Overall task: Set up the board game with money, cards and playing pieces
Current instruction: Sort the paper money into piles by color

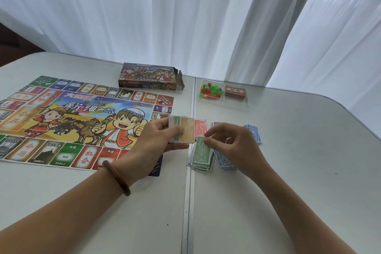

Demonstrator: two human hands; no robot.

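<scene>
My left hand (158, 136) grips a stack of play money (182, 130) with an orange note on top, just right of the colourful game board (68, 117). On the table beside it, my right hand (228, 142) pinches the top green note of the green money pile (201, 155). A blue pile (223, 162) lies next to the green one. Behind them are a red pile (200, 127), a purple pile (216, 124) and another blue pile (254, 132). A clear tray (221, 100) at the back right holds small coloured playing pieces (210, 89) and a deck of cards (235, 91).
The opened game box (149, 77) lies behind the board. A seam (188, 202) runs down the white table between the two halves. White curtains hang along the far edge. A dark card (155, 168) peeks out under my left wrist.
</scene>
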